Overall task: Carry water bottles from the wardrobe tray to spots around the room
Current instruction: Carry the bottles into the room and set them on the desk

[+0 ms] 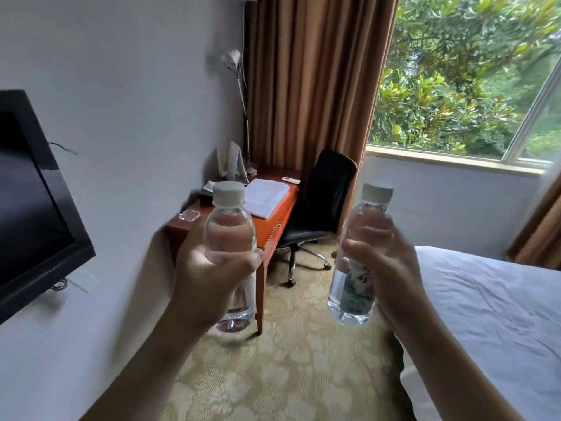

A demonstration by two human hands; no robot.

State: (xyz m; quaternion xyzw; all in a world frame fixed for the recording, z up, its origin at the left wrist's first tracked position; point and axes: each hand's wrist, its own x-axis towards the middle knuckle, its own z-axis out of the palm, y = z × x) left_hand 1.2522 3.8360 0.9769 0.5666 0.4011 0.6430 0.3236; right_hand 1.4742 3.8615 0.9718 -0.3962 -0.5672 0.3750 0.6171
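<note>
Bottles in both hands, held up side by side over patterned carpet point(291, 375). Left hand point(209, 278) wrapped around the middle of the left bottle point(230, 238), thumb across the front, fingers clenched behind; white cap up, roughly upright, base showing below the palm. Right hand point(384, 268) gripping the right bottle point(359, 262) from its right side, fingers curled over the upper body, printed label and base hanging free below; tilted slightly, cap leaning right. Both bottles clear, full of water, apart from each other, touching nothing but the hands. Beyond them, an orange wooden desk point(273, 226) against the wall with folded white towels point(265, 197) and a glass ashtray point(189, 214) on top. Black office chair point(324, 202) beside the desk. Brown curtain point(312, 86) behind, window point(467, 77) to the right, white bed point(491, 314) at lower right, black TV point(33, 196) on the left wall.
</note>
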